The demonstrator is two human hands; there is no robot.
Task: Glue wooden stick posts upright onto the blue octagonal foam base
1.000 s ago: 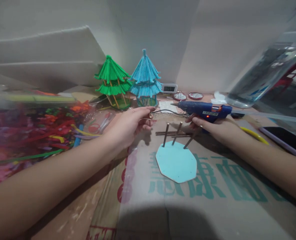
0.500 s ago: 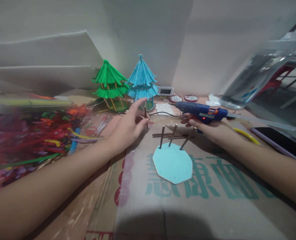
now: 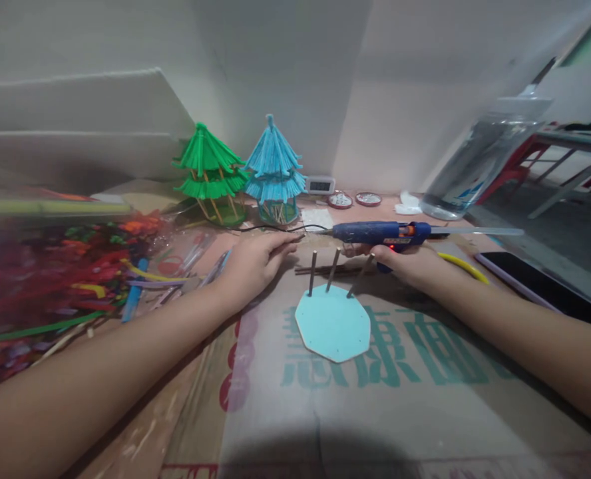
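Note:
My right hand (image 3: pixel 400 256) is wrapped round a blue glue gun (image 3: pixel 370 233), its nozzle pointing left and a clear glue stick out of its back. Close to the nozzle, my left hand (image 3: pixel 263 263) pinches a thin brown stick (image 3: pixel 299 237), mostly hidden by the fingers. Below both hands, a light blue eight-sided board (image 3: pixel 333 326) lies on the cardboard, with three brown sticks (image 3: pixel 332 269) standing along its far edge. More brown sticks (image 3: pixel 303 271) lie just behind it.
Green (image 3: pixel 208 166) and blue (image 3: pixel 274 169) pavilion models stand by the wall. Coloured craft pieces (image 3: pixel 76 266) are heaped at left. A small clock (image 3: pixel 320 185), two round dishes (image 3: pixel 340 199), a large bottle (image 3: pixel 475 159) and a phone (image 3: pixel 540 286) are behind and right.
My left hand has turned and lowered, tipping its stick from upright to nearly flat. The glue gun's nozzle has come close to the stick's end. The view has shifted slightly right.

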